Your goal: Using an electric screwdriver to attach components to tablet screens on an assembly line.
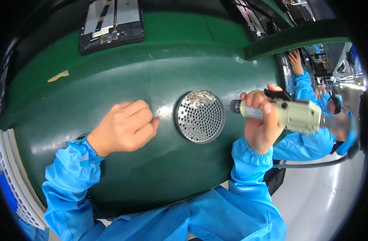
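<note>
My right hand (259,120) grips a pale green power screwdriver (298,115) by its body, a thumb along its near side. The tool lies level, its dark nose pointing left at a round metal screw tray (200,127). This tray has a plate full of small holes, with loose screws (201,97) heaped at its far side. Left of it, my left hand (127,127) is closed with its knuckles up, held over the green mat and apart from the tray. Whatever its curled fingers may hold is hidden.
An opened flat device (111,30) lies at the back left. A tan scrap (58,76) sits nearer on the green mat (160,168). White perforated trays (17,180) stand at the left edge. On the right, a co-worker in blue (308,146) reaches toward another device; a green bar (296,39) crosses there.
</note>
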`<action>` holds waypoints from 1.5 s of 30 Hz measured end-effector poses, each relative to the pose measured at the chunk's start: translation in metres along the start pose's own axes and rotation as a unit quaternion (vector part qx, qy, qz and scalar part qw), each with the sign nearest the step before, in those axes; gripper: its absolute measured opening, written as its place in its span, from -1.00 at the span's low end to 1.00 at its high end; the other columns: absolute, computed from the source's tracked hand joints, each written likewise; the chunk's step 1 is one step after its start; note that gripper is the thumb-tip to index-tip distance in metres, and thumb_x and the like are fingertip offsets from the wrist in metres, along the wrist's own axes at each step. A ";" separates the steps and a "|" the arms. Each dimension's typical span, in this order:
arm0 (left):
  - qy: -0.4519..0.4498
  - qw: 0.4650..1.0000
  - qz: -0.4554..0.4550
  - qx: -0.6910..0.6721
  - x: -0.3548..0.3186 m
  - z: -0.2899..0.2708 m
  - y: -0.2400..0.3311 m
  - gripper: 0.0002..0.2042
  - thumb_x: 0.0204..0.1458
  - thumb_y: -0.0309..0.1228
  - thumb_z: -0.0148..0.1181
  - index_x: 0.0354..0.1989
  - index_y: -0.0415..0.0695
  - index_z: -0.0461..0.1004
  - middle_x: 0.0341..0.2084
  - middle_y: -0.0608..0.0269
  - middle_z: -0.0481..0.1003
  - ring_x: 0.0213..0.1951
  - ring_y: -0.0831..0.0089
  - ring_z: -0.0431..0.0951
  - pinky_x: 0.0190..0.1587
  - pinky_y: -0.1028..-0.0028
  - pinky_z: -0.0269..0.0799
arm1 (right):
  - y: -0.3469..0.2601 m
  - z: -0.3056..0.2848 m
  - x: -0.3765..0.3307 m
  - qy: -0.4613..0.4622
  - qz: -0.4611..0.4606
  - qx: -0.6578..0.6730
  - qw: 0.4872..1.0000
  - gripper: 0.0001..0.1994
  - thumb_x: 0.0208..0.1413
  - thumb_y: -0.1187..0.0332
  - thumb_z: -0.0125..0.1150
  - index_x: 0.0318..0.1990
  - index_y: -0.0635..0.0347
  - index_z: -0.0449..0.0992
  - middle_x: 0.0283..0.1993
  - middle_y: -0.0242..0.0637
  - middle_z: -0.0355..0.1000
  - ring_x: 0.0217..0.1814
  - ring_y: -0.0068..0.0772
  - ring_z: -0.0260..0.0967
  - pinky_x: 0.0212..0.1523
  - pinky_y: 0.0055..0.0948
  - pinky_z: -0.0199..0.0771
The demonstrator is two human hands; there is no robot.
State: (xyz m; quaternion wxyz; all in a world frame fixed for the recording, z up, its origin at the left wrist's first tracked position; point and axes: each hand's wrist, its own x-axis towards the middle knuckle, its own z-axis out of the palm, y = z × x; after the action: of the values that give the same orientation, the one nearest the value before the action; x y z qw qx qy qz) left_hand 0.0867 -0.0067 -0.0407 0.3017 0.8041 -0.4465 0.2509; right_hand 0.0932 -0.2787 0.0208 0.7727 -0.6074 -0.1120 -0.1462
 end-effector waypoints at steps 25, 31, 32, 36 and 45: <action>-0.039 0.964 -0.074 -0.252 -0.020 0.021 0.032 -0.69 -0.24 -0.51 0.26 -0.80 -0.09 0.20 -0.79 0.32 0.16 -0.75 0.39 0.28 -0.76 0.41 0.21 | 0.033 0.070 -0.017 -0.104 0.016 0.009 0.994 -0.67 0.02 0.51 0.17 -0.08 0.18 0.22 -0.55 -0.23 0.26 -0.49 -0.35 0.25 -0.33 -0.21 0.34; -0.076 0.977 -0.029 -0.195 -0.021 0.020 0.032 -0.79 -0.27 -0.48 0.24 -0.76 -0.13 0.30 -0.78 0.33 0.23 -0.69 0.42 0.34 -0.74 0.44 0.29 | 0.033 0.070 -0.018 -0.112 0.009 0.008 0.994 -0.65 0.02 0.53 0.17 -0.06 0.15 0.21 -0.54 -0.22 0.27 -0.48 -0.33 0.26 -0.33 -0.20 0.35; -0.076 0.977 -0.029 -0.195 -0.021 0.020 0.033 -0.79 -0.27 -0.48 0.24 -0.76 -0.13 0.30 -0.78 0.33 0.23 -0.69 0.42 0.34 -0.74 0.44 0.29 | 0.034 0.070 -0.018 -0.117 0.007 0.003 0.993 -0.65 0.02 0.53 0.16 -0.05 0.15 0.21 -0.54 -0.22 0.27 -0.48 -0.33 0.26 -0.32 -0.20 0.36; -0.091 0.979 -0.030 -0.177 -0.020 0.017 0.033 -0.83 -0.31 -0.43 0.17 -0.77 -0.13 0.30 -0.77 0.31 0.27 -0.66 0.40 0.37 -0.69 0.45 0.32 | 0.034 0.069 -0.018 -0.119 0.007 -0.011 0.993 -0.64 0.03 0.52 0.17 -0.04 0.14 0.20 -0.53 -0.23 0.27 -0.49 -0.34 0.26 -0.32 -0.20 0.36; -0.101 0.983 -0.034 -0.149 -0.017 0.011 0.031 -0.84 -0.35 -0.41 0.14 -0.77 -0.12 0.27 -0.76 0.30 0.25 -0.64 0.40 0.37 -0.67 0.42 0.31 | -0.009 0.041 -0.015 -0.079 -0.049 0.003 0.996 -0.64 0.02 0.40 0.14 -0.01 0.12 0.24 -0.55 -0.30 0.23 -0.49 -0.34 0.19 -0.34 -0.19 0.28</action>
State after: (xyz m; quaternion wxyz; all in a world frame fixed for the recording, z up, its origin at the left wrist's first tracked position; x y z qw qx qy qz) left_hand 0.0532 -0.0183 -0.0519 0.3797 0.7860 -0.4796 0.0892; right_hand 0.0763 -0.2395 0.0332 0.7553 -0.6081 -0.2034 -0.1351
